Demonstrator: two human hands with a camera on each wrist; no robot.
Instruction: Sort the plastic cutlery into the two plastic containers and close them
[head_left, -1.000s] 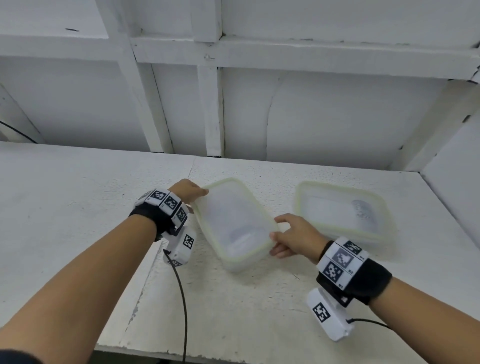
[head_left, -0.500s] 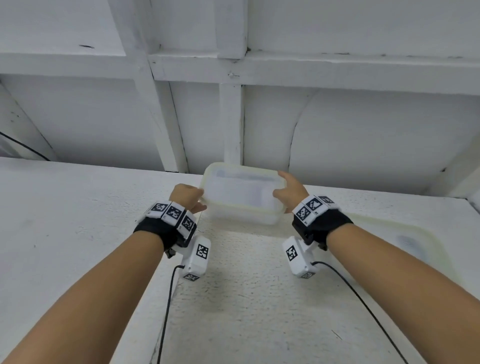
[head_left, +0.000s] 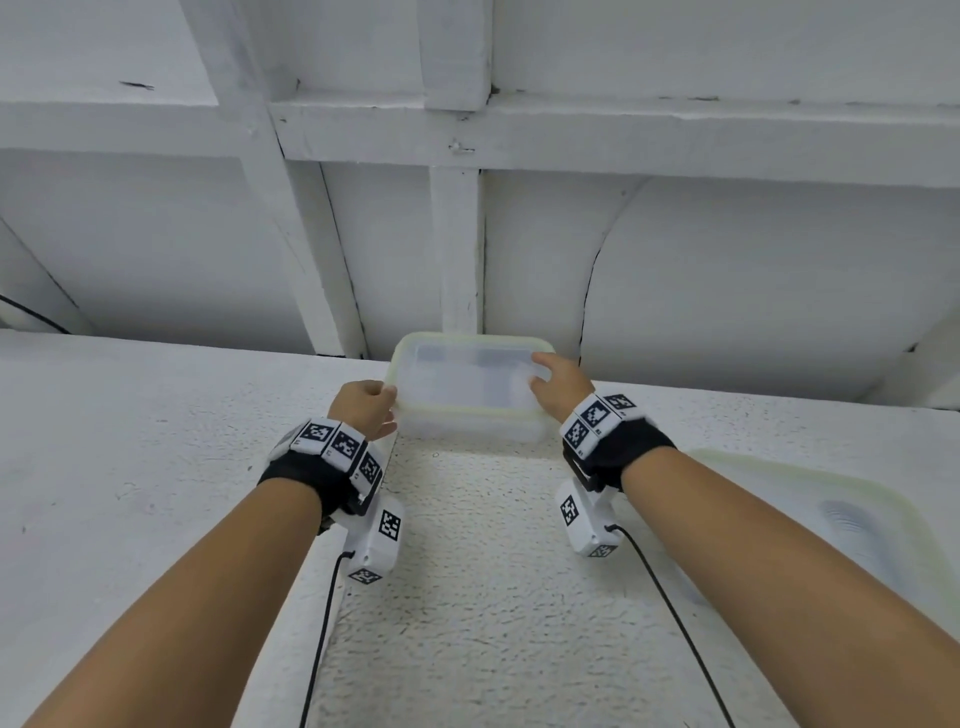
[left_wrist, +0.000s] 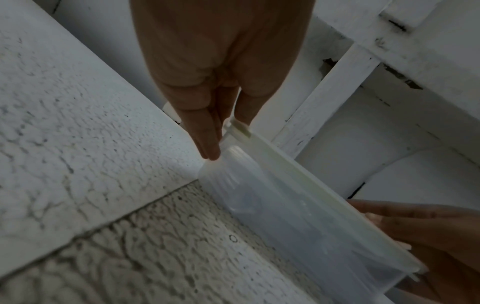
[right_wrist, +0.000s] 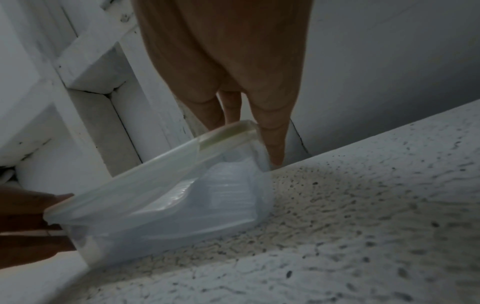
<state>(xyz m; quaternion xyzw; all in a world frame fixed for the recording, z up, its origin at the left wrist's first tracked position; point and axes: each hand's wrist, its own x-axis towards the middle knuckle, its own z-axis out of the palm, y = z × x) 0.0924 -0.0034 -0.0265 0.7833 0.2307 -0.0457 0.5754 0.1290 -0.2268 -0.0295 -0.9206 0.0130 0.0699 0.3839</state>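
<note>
A translucent lidded container with a pale green rim sits at the back of the white table, close to the wall. My left hand holds its left end, thumb on the lid rim and fingers down the side wall. My right hand holds the right end the same way. In the left wrist view the container runs from my left hand to my right hand. In the right wrist view pale stacked shapes show dimly inside the container under my right hand.
A second lidded container lies at the right, partly behind my right forearm. The wall with its white post stands directly behind the held container. Rough white table surface stretches between my forearms.
The container went from the middle of the table, lying askew, to the back by the wall, now square to it. My right hand shifted from its near corner to its right end.
</note>
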